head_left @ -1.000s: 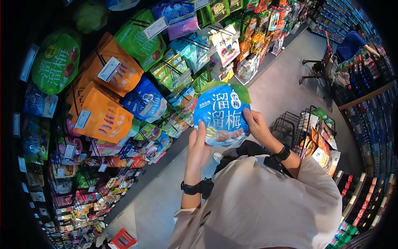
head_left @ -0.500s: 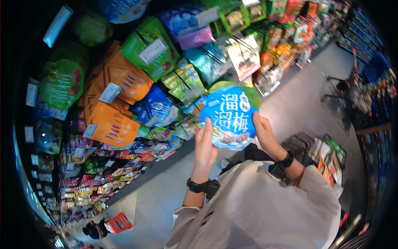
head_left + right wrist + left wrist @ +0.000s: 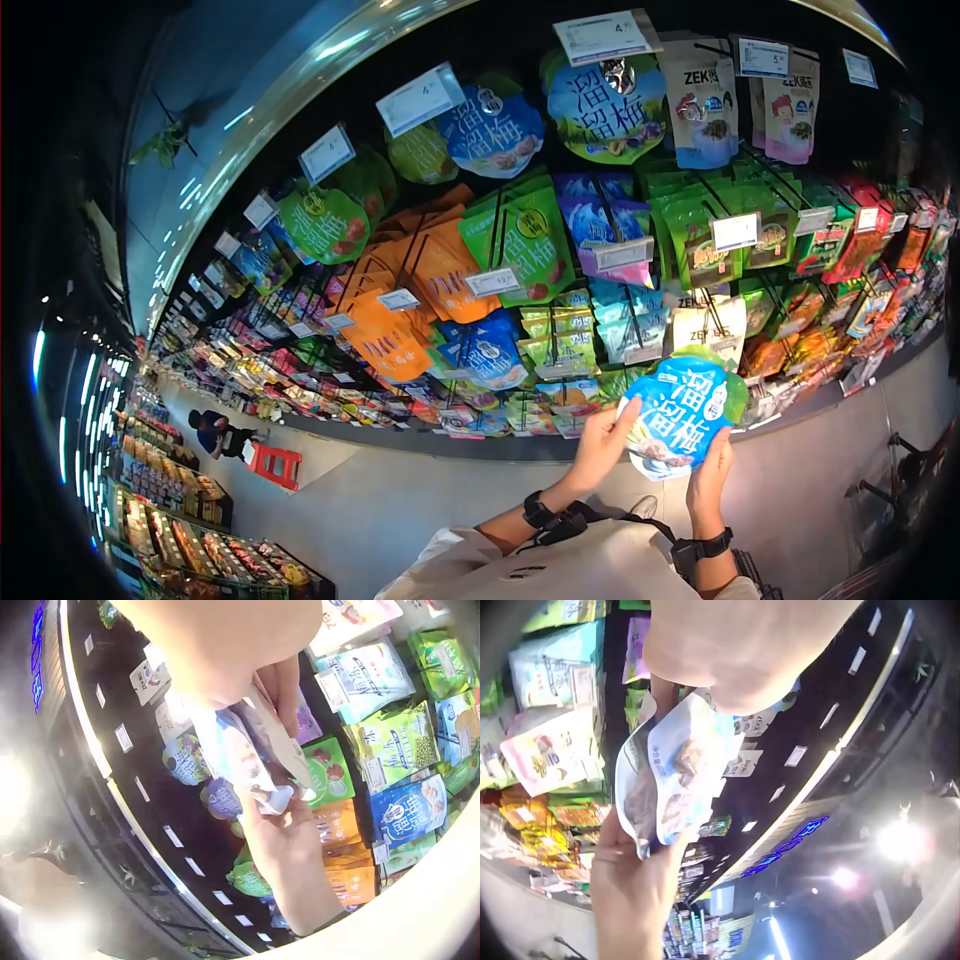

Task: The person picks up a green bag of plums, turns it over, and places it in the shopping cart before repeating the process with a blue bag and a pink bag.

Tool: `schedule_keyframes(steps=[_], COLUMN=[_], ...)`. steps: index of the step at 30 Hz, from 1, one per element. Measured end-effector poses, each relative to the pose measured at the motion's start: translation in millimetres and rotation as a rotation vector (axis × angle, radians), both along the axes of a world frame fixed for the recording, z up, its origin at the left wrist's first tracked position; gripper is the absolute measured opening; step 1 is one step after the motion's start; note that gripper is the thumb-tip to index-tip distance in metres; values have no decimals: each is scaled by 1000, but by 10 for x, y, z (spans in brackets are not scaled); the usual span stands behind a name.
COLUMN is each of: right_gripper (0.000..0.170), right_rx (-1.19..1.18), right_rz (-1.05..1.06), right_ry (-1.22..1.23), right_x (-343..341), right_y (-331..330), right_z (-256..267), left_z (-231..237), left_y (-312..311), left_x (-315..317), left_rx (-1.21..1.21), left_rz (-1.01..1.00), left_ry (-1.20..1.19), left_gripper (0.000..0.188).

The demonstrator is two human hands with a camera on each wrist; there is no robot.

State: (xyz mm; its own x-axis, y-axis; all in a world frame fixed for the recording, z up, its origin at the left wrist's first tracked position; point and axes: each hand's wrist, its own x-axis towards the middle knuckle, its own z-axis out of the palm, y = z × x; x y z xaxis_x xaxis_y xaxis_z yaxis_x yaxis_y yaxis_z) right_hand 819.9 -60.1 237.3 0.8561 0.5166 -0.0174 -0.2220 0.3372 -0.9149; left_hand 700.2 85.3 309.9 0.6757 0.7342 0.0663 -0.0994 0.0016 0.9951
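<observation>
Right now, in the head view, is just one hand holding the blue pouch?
No, the left hand grips one side of the blue pouch and the right hand grips the other.

The left hand [image 3: 600,446] is at the left edge of a snack pouch [image 3: 680,415], the right hand [image 3: 708,483] at its lower right. Behind the pouch, packets [image 3: 520,240] hang in tiers, price tags [image 3: 493,282] before them. The floor [image 3: 400,490] lies below; shelved goods [image 3: 185,545] stand at lower left, 1 other person [image 3: 212,432] beyond them.
</observation>
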Motion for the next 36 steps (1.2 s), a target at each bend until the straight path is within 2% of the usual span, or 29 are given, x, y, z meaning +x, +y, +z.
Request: schedule_keyframes(steps=[2,4,7,11,14,17,20,21,24,25,28,29,33,36], right_gripper=[54,57,60,61,53,46,35,30,29,28,27,31,40,41], right_rx=[113,178,246,319,324,295,157,123,161,202,331,408,591,623], right_rz=[44,76,95,121,110,107,-4,-33,6,34,108,217,404,470], right_ry=[195,284,424,559,599,462,269,184,114,189,418,453,656,756], right_x=[66,170,188,201,212,220,206,186,199,175,98,125,154,131], right_y=[71,130,172,273,351,426,502,520,552,578,671,640,738,802], right_z=[273,197,276,255,382,403,299,339,276,291,380,331,310,400], left_z=[-61,-60,-186,-153,30,115,149,336,434,409,504,558,587,697], left_y=[-37,-5,121,301,308,396,489,469,659,723,779,808,785,733], left_x=[124,221,358,411,490,462,372,307,177,143,1,-43,-190,-279], left_rx=[-53,-82,-162,-272,-379,-484,-298,-164,-48,-36,43,21,23,168], left_rz=[-3,-47,-161,-285,-216,-226,-225,-251,-365,-407,-382,-407,-393,-294], left_ry=[49,101,19,30,-65,-130,-120,-54,186,237,211,224,265,363], left_gripper=[40,41,41,40,41,38,36,42,38,47,52,56,58,61])
